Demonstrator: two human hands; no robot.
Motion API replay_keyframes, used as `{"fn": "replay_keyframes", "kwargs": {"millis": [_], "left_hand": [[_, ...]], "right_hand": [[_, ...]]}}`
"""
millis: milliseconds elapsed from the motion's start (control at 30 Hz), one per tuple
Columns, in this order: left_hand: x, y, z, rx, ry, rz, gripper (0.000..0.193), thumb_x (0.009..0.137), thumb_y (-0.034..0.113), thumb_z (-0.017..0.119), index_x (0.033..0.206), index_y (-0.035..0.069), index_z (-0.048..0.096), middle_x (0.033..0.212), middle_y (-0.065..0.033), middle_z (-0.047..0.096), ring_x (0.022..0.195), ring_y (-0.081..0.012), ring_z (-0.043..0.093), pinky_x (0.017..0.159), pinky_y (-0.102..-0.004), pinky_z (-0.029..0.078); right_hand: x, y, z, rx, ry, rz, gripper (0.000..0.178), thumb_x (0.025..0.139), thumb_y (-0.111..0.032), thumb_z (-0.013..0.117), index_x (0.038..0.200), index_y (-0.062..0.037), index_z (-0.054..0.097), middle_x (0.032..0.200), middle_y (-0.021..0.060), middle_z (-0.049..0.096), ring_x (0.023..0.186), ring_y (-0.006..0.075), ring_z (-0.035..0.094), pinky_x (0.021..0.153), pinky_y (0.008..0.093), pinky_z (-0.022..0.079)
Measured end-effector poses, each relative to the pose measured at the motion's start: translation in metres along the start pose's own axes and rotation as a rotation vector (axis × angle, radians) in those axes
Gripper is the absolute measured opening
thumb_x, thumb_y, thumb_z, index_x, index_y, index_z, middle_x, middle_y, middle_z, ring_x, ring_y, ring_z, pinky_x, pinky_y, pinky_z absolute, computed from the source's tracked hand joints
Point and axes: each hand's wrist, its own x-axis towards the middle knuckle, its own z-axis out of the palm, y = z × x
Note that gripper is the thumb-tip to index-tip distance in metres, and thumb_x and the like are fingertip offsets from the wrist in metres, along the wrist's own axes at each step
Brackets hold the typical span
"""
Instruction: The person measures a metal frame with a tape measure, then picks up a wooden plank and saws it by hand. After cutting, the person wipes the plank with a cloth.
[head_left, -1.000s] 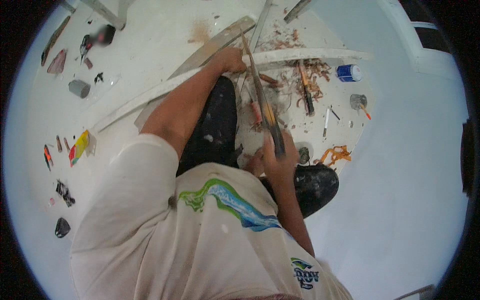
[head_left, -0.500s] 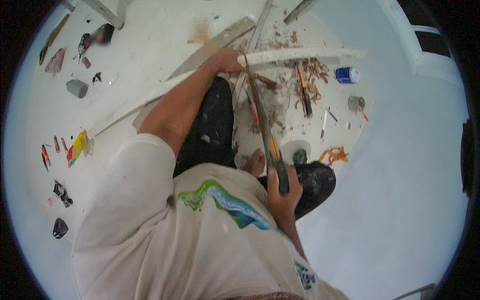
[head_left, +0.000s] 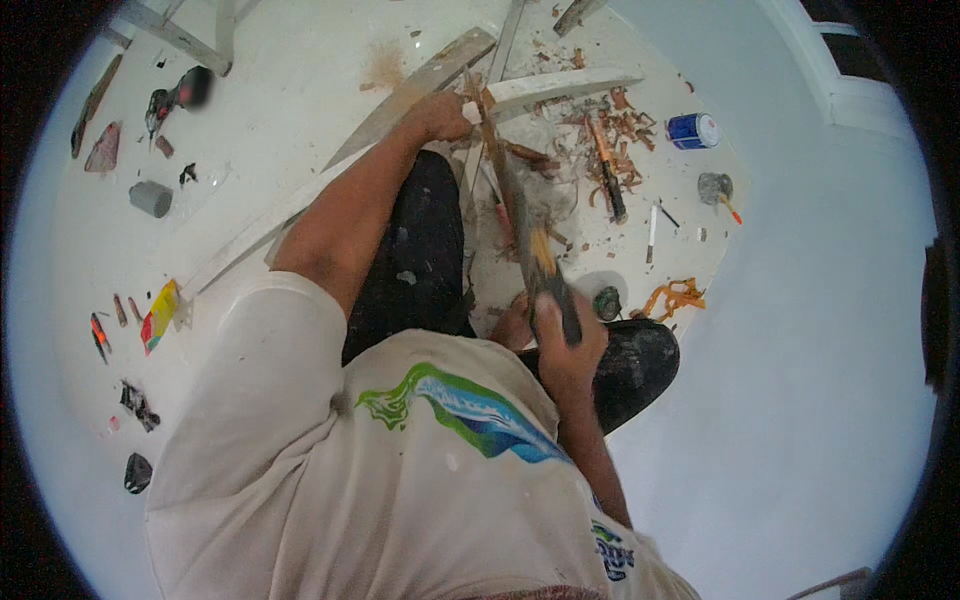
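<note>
My right hand (head_left: 572,345) is wrapped around the dark handle of a handsaw (head_left: 512,195), which has a pale wood-coloured patch near the grip. The long blade points away from me and crosses a white-painted wooden strip (head_left: 565,87). Just left of the blade, my left hand (head_left: 440,117) is closed around that strip, its fingertips partly hidden. One part of the strip runs back under my left forearm; the other sticks out to the right of the blade. Beneath it lies a wider grey-white board (head_left: 410,90).
Wood shavings and a chisel-like tool with an orange-and-black handle (head_left: 607,170) lie right of the blade. Farther right are a blue can (head_left: 692,131) and a grey pot with a brush (head_left: 716,188). A drill (head_left: 178,98) and a grey cylinder (head_left: 150,198) lie left. My bent knees flank the saw.
My right hand and the saw have moved forward, away from me. The strip's right part, blurred before, now looks sharper, shorter and tilted upward. My left hand keeps its hold.
</note>
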Motion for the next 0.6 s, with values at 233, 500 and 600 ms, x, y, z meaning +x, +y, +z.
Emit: {"fn": "replay_keyframes", "kwargs": {"millis": [233,500,600], "left_hand": [[-0.001,0.01,-0.003,0.068,0.064,-0.006,0.035,0.068,0.025,0.074,0.088,-0.003,0.079,0.084,-0.0224,0.076,0.078,-0.0349,0.074,0.076,-0.0469,0.058],[-0.019,0.009,-0.007,0.027,0.178,0.009,0.037,0.064,0.026,0.073,0.081,-0.006,0.076,0.084,-0.0236,0.076,0.083,-0.0373,0.075,0.079,-0.0452,0.058],[-0.008,0.001,-0.012,-0.017,0.059,0.002,0.044,0.065,0.026,0.073,0.092,-0.008,0.076,0.085,-0.0254,0.076,0.085,-0.0391,0.075,0.08,-0.0463,0.058]], "right_hand": [[0.147,0.038,0.066,-0.133,0.002,-0.235,0.035,0.098,-0.03,0.072,0.107,0.0035,0.071,0.088,0.0191,0.072,0.073,0.0264,0.068,0.07,0.0395,0.054],[0.13,0.039,0.057,0.042,-0.077,-0.072,0.033,0.1,-0.027,0.07,0.115,0.0021,0.07,0.086,0.0115,0.074,0.078,0.0181,0.069,0.073,0.0355,0.055],[0.185,0.022,0.093,0.065,-0.027,-0.204,0.034,0.098,-0.03,0.072,0.115,-0.0002,0.069,0.091,0.0225,0.073,0.082,0.0419,0.073,0.076,0.048,0.057]]}}
